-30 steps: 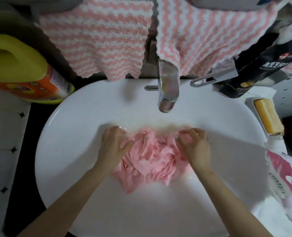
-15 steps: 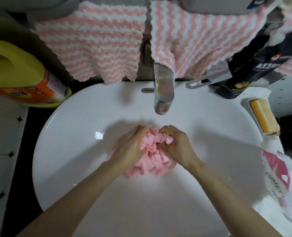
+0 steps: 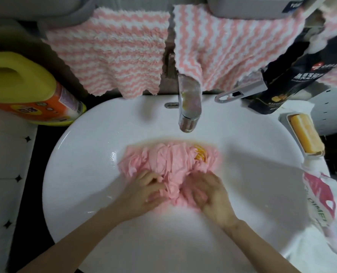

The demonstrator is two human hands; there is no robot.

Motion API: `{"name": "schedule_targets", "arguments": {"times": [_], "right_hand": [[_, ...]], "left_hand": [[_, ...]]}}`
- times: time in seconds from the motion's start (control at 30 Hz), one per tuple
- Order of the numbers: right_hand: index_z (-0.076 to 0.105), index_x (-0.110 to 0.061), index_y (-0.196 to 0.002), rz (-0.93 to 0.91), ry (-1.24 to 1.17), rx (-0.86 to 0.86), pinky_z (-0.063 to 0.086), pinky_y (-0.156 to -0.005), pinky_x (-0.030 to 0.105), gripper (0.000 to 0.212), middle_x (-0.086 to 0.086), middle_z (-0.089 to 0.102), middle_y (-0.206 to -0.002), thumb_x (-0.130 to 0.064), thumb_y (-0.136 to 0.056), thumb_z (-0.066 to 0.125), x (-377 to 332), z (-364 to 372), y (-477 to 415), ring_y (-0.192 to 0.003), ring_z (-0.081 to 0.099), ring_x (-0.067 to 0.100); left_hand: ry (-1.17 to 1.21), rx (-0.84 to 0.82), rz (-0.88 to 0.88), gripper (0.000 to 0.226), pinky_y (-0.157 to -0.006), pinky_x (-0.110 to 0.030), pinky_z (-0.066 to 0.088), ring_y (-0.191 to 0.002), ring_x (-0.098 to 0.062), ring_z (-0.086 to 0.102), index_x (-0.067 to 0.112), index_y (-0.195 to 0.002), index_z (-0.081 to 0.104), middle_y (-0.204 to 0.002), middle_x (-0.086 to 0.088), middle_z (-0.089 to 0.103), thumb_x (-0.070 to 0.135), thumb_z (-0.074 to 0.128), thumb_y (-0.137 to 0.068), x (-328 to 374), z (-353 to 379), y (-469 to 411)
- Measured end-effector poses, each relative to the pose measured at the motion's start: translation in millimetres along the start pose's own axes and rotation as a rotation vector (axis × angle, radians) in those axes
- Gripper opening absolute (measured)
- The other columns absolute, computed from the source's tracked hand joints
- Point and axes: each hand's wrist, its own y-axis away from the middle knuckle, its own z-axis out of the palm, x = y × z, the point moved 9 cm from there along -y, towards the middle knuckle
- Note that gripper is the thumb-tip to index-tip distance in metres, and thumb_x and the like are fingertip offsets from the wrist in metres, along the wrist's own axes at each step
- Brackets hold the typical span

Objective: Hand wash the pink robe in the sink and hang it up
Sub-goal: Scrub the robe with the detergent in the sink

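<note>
Half a second ago I had the pink robe (image 3: 169,160) squeezed into a tight ball between both hands, up close under the faucet (image 3: 189,107). Now it lies spread wide across the basin, a yellow patch (image 3: 200,154) showing on its right. My left hand (image 3: 144,194) and right hand (image 3: 209,196) have drawn back to its near edge, fingers seemingly dug into the folds.

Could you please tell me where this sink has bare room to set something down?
Bare basin lies left of the pink robe to the sink rim, and right of it toward the soap dish. Crowded: the middle, where the left hand and right hand grip it below the faucet, and the right ledge with black pouch and plastic bag.
</note>
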Motion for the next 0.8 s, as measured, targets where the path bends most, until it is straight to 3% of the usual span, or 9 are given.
{"name": "schedule_targets", "arguments": {"times": [0.1,0.2,0.3,0.4,0.47,0.57,0.67,0.73,0.8], "right_hand": [[0.065,-0.023,-0.118,0.445,-0.097,0.357,0.029,-0.094,0.021,0.048,0.002,0.057,-0.122,-0.049,-0.081,0.049,30.6,-41.9,-5.7,-0.114,0.05,0.021],[0.046,-0.033,-0.138,0.845,-0.271,0.273,0.03,-0.1,0.029,0.082,0.005,0.044,-0.133,-0.074,-0.066,0.047,59.3,-16.2,-21.3,-0.12,0.044,0.022],[0.044,-0.041,-0.135,0.822,-0.397,0.095,0.047,-0.094,0.034,0.07,-0.003,0.05,-0.123,-0.065,-0.072,0.064,45.0,20.1,-57.6,-0.106,0.055,0.015],[0.065,-0.029,-0.101,0.838,-0.721,-0.025,0.048,-0.064,0.026,0.026,-0.007,0.062,-0.084,-0.046,-0.081,0.07,32.6,36.5,-76.3,-0.07,0.056,0.009],[0.052,-0.02,-0.061,0.804,-0.872,-0.052,0.036,-0.053,0.021,0.033,-0.005,0.043,-0.058,-0.033,-0.085,0.07,23.2,24.6,-79.1,-0.053,0.04,0.009],[0.045,-0.022,-0.052,0.742,-0.827,-0.045,0.035,-0.058,0.021,0.043,-0.003,0.041,-0.063,-0.032,-0.088,0.066,10.4,2.4,-61.6,-0.054,0.041,0.008],[0.058,-0.042,-0.084,0.474,-0.471,-0.032,0.041,-0.078,0.018,0.006,-0.011,0.056,-0.109,-0.043,-0.084,0.064,-4.5,-3.4,-32.5,-0.092,0.056,-0.004],[0.043,-0.049,-0.122,0.301,-0.179,-0.13,0.037,-0.099,0.025,0.046,-0.01,0.037,-0.145,-0.068,-0.081,0.051,-12.6,16.5,-16.3,-0.127,0.042,0.005],[0.028,-0.046,-0.14,0.211,0.053,-0.174,0.032,-0.107,0.044,0.061,-0.007,0.025,-0.155,-0.074,-0.086,0.033,-8.0,42.0,-7.0,-0.138,0.033,0.021]], "left_hand": [[-0.045,0.364,-0.413,0.035,-0.092,-0.031,0.034,-0.108,-0.027,0.048,0.011,-0.099,0.067,-0.114,-0.009,0.058,0.036,0.045,-0.09,-36.8,-44.8,8.7],[0.324,0.485,-0.861,0.04,-0.082,-0.013,0.039,-0.103,-0.03,0.057,0.004,-0.106,0.061,-0.107,-0.014,0.059,0.04,0.054,-0.09,-69.1,-36.7,12.2],[0.812,0.25,-1.073,0.054,-0.084,-0.025,0.049,-0.094,-0.011,0.064,0.016,-0.122,0.054,-0.106,0.0,0.066,0.059,0.045,-0.089,-78.3,17.4,-17.9],[1.038,0.03,-1.187,0.072,-0.101,-0.038,0.044,-0.106,-0.016,0.063,0.024,-0.117,0.065,-0.114,0.001,0.067,0.078,0.046,-0.074,-85.2,49.3,-34.1],[1.03,0.018,-1.184,0.058,-0.099,-0.036,0.045,-0.098,-0.016,0.065,0.02,-0.098,0.073,-0.101,0.001,0.072,0.07,0.056,-0.074,-81.9,42.8,-37.5],[0.855,0.168,-0.873,0.025,-0.077,-0.026,0.042,-0.08,-0.011,0.056,0.015,-0.074,0.065,-0.083,0.003,0.061,0.038,0.061,-0.085,-50.0,11.6,-40.1],[0.432,0.17,-0.453,0.042,-0.092,-0.027,0.043,-0.11,-0.014,0.05,0.014,-0.105,0.057,-0.114,0.007,0.05,0.045,0.058,-0.077,0.3,2.6,-22.5],[0.09,0.123,-0.329,0.071,-0.106,-0.041,0.036,-0.132,-0.024,0.04,0.017,-0.134,0.044,-0.141,-0.002,0.043,0.058,0.057,-0.077,7.3,25.0,-6.6],[-0.138,0.1,-0.315,0.081,-0.108,-0.049,0.031,-0.136,-0.028,0.036,0.014,-0.138,0.045,-0.147,-0.008,0.04,0.067,0.051,-0.077,7.6,41.4,-0.2]]}}
